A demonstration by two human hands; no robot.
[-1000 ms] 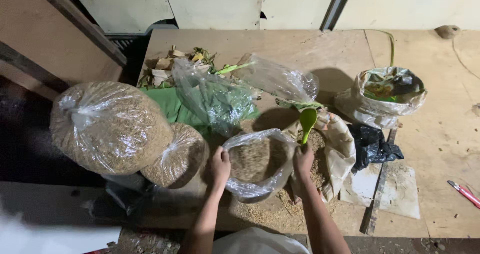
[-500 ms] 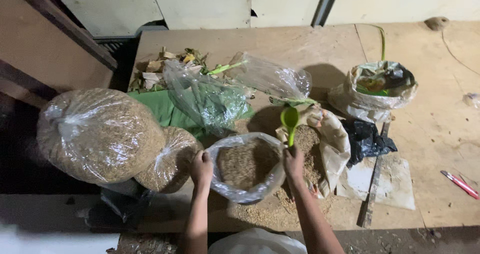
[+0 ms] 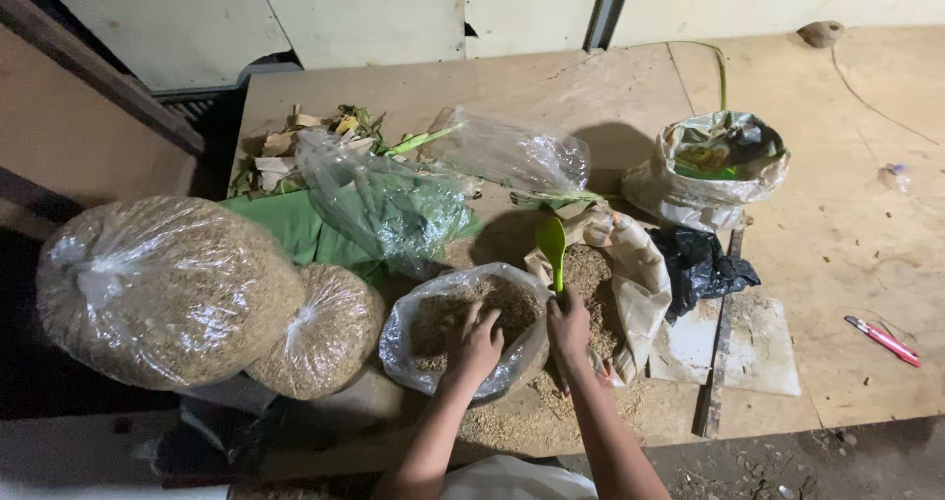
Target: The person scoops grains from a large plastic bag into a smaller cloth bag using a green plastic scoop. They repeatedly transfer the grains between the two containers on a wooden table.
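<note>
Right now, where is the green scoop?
In the head view, the green scoop stands centre, gripped by the right hand, between the open grain bag and the brown paper sack.

left fingertips [image 3: 463,325] buried in grain, scoop handle [image 3: 559,281] hidden by fist

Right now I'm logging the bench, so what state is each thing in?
Open bag: mouth open, part filled with grain.
Left hand: inside the open bag, on the grain.
Right hand: closed on the scoop's handle.
Scoop: upright, bowl up.
Big bag: tied shut, full.
Small bag: tied shut, full.
Paper sack: open.
</note>
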